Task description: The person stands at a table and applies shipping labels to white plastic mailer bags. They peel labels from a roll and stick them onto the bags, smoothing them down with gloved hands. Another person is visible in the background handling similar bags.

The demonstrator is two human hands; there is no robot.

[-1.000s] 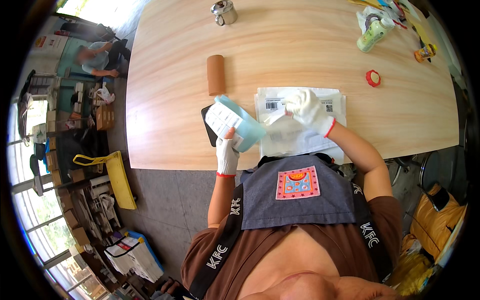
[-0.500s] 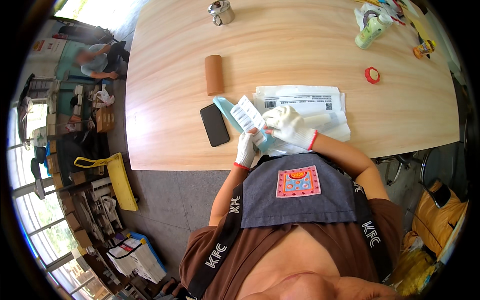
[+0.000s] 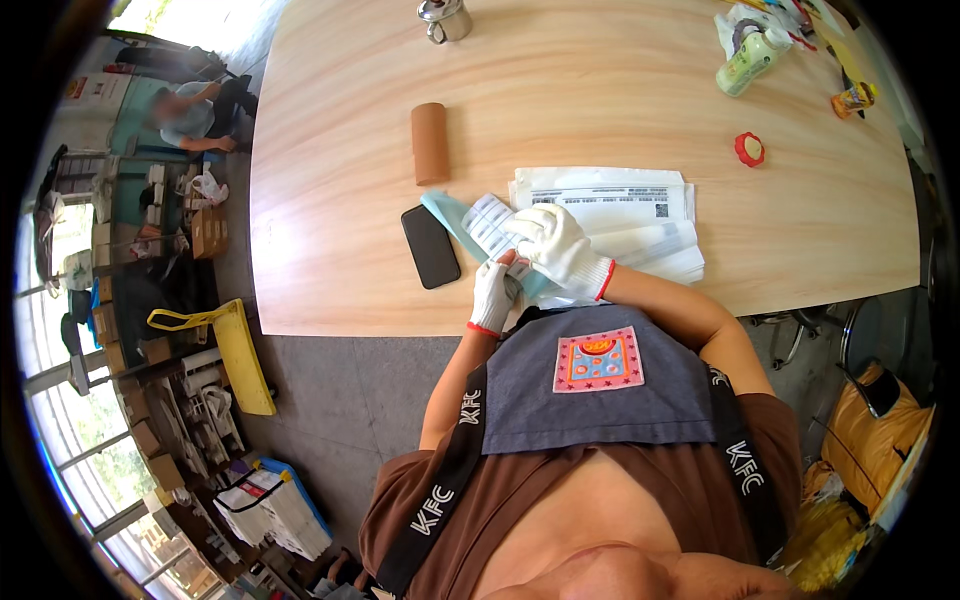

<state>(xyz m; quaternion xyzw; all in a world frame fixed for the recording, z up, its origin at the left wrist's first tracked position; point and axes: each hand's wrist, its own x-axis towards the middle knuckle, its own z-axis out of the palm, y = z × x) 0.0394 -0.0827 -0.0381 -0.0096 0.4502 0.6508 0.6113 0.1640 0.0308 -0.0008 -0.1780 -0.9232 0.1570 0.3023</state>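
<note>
White work gloves with red cuffs cover both my hands, leaving fingertips bare. My left hand (image 3: 494, 294) grips the lower end of a white printed label sheet (image 3: 488, 226), thumb on top. Over the sheet's right side, my right hand (image 3: 558, 244) is closed with its fingertips together near the left thumb; whether they pinch the sheet is hidden. A light blue strip (image 3: 442, 210) shows behind the sheet, running down under my hands. Right beside them lie flat white plastic mailing bags (image 3: 610, 180) with dark print, partly covered by my right hand.
A black phone (image 3: 431, 247) and a brown cylinder (image 3: 430, 145) lie left of the bags. A metal mug (image 3: 444, 20) stands at the far side. To the right are a red round object (image 3: 749, 150), a green bottle (image 3: 752, 62) and a small orange bottle (image 3: 853, 99). Another person (image 3: 195, 115) sits far left.
My right hand has moved a little left over the label sheet, covering more of it. The sheet has shifted slightly and sits lower. My left hand has barely moved.
</note>
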